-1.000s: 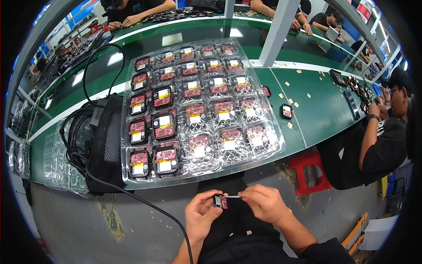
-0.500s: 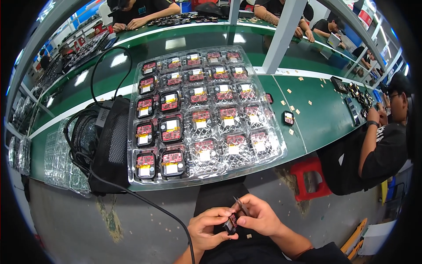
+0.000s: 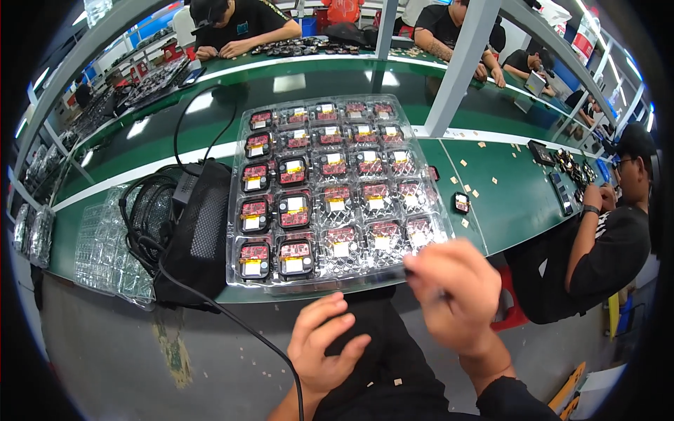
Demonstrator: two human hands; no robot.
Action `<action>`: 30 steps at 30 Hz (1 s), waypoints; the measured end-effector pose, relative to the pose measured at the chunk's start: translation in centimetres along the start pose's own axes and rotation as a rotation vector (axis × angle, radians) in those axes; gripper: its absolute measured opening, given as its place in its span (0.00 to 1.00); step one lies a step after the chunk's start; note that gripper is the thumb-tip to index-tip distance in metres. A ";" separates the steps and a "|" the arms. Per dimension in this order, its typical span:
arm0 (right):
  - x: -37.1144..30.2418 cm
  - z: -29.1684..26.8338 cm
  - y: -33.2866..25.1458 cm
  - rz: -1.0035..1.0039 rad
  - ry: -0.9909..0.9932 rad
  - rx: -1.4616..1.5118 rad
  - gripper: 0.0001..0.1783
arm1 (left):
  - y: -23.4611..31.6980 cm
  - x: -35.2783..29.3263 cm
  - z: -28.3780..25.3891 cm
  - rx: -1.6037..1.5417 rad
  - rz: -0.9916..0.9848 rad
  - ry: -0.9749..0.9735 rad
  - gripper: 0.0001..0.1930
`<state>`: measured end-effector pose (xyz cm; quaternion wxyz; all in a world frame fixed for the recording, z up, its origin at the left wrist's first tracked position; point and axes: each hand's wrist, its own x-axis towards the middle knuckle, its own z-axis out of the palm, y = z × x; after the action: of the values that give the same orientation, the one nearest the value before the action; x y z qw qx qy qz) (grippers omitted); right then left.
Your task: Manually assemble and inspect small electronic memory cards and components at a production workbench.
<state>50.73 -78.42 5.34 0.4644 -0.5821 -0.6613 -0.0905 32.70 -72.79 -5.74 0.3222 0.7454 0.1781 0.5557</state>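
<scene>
My left hand (image 3: pixel 324 344) is over my lap, fingers spread and curved, with nothing in it. Blurred by motion, my right hand (image 3: pixel 456 298) is raised at the front right corner of the clear plastic tray (image 3: pixel 316 283). Its fingers are pinched together; a dark bit shows at the fingertips, too smeared to name. Rows of watch modules (image 3: pixel 295 258) with black frames, red circuit boards and white and yellow patches fill the tray's pockets. Modules in the two left columns look bare, while a patterned clear layer shows around many on the right.
A black mesh bag (image 3: pixel 203 231) with a coiled cable lies left of the tray, beside stacked clear trays (image 3: pixel 116 245). One module (image 3: pixel 461 203) and tan scraps lie on the green bench (image 3: pixel 484 231). A grey post (image 3: pixel 463 67) rises behind. Co-workers sit across and at right.
My hands have parted. The watch module has left my left hand, which has opened. My right hand, which held tweezers, has swung up and right to the tray's corner.
</scene>
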 end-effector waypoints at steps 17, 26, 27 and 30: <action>19.0 13.1 7.6 0.205 -0.429 -0.194 0.15 | 1.0 3.6 -0.8 -0.088 -0.222 0.039 0.10; 17.5 13.0 8.7 0.124 -0.488 -0.253 0.16 | 0.7 4.0 -2.1 0.055 -0.196 0.026 0.09; 17.4 12.7 9.1 0.133 -0.486 -0.234 0.16 | 0.7 4.1 -2.0 0.051 -0.217 0.028 0.09; 17.3 12.4 9.6 0.101 -0.498 -0.219 0.18 | 0.9 4.1 -2.0 0.065 -0.219 0.011 0.08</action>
<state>54.50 -55.45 6.95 0.2261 -0.6654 -0.7114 0.0078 32.08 -70.33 -1.89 0.3556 0.7284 0.2781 0.5154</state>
